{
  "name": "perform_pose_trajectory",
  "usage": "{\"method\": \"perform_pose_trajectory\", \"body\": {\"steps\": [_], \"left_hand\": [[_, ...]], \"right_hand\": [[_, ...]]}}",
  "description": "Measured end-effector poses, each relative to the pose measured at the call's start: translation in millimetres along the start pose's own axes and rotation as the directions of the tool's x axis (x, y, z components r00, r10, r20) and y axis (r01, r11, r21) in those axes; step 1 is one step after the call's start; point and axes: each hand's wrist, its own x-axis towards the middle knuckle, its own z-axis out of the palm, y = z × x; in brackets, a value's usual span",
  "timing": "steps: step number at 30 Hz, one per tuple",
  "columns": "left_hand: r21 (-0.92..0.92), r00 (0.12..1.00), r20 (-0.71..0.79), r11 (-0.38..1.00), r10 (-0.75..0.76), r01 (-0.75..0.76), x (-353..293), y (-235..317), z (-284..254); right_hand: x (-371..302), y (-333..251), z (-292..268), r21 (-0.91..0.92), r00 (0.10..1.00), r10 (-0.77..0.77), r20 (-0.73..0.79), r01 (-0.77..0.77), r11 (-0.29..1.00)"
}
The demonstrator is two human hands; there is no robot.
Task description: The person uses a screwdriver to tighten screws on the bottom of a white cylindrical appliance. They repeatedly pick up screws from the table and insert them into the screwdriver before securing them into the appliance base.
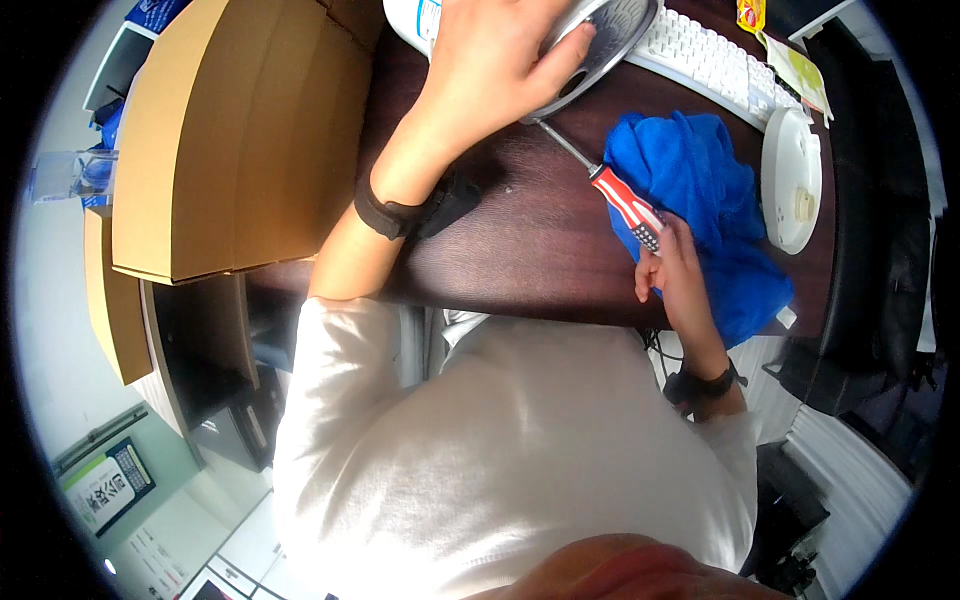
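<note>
My left hand [490, 70] is closed on a round grey housing [628, 38] at the top of the head view, the thumb over its rim. Dark slots or ribs show inside the housing, and part of it is hidden by the hand and cut off by the picture edge. In my right hand [682, 275] is a screwdriver [622, 200] with a red, white and black patterned handle, the fingers at the handle's end. Its metal shaft slants up and left to the underside of the housing's rim; whether the tip sits in a screw cannot be made out.
A crumpled blue cloth [690, 165] lies under and beside my right hand. Farther right is a white oval cover [790, 180]; behind it stands a white keyboard [710, 65]. A large cardboard box [240, 140] occupies the left of the dark table [510, 250]. A small yellow packet [751, 14] lies far right.
</note>
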Motion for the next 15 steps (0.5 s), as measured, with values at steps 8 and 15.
{"method": "perform_pose_trajectory", "body": {"steps": [8,15], "left_hand": [[0.008,0.999,0.042,0.999,-0.032,0.032,1.5,3.9,-6.4],[-0.019,1.000,-0.013,1.000,0.012,-0.012,-0.3,-1.3,2.0]], "right_hand": [[9.4,10.6,-24.4,0.004,0.977,0.055,0.206,-0.057,0.998],[-3.2,8.4,-2.5,-0.279,0.955,-0.278,0.106,0.297,0.913]]}}
